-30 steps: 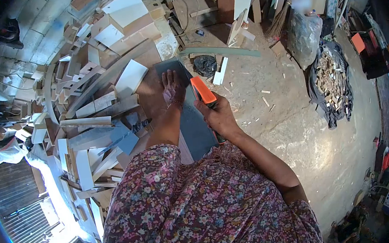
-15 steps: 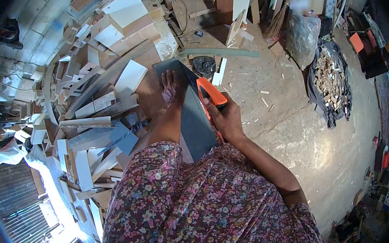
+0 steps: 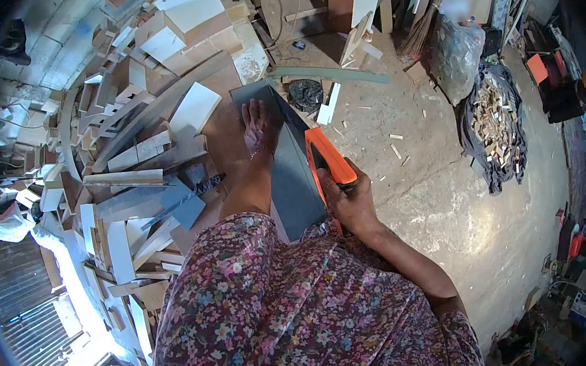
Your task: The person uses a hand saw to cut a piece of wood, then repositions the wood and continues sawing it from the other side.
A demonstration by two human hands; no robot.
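Note:
My left hand (image 3: 259, 129) lies flat with fingers spread on a dark grey board (image 3: 293, 183), over its far part. At the board's right edge, my right hand (image 3: 352, 204) is wrapped round the handle of an orange and black hand saw (image 3: 332, 155). The saw slants along that edge; most of its blade is hidden from this angle. The near end of the board runs under the flowered clothing (image 3: 304, 307). A brown wooden surface (image 3: 225, 136) shows beneath the board on the left.
Many wood offcuts (image 3: 193, 111) are piled to the left. A long greenish strip (image 3: 332, 74) and a black coiled bundle (image 3: 305, 95) lie beyond the board. On the right, a dark cloth (image 3: 493, 123) holds wood scraps beside a clear plastic bag (image 3: 458, 53). Small chips dot the floor.
My right hand and the saw have shifted down and to the right, a little away from the board's far edge. My left hand stays pressed on the board.

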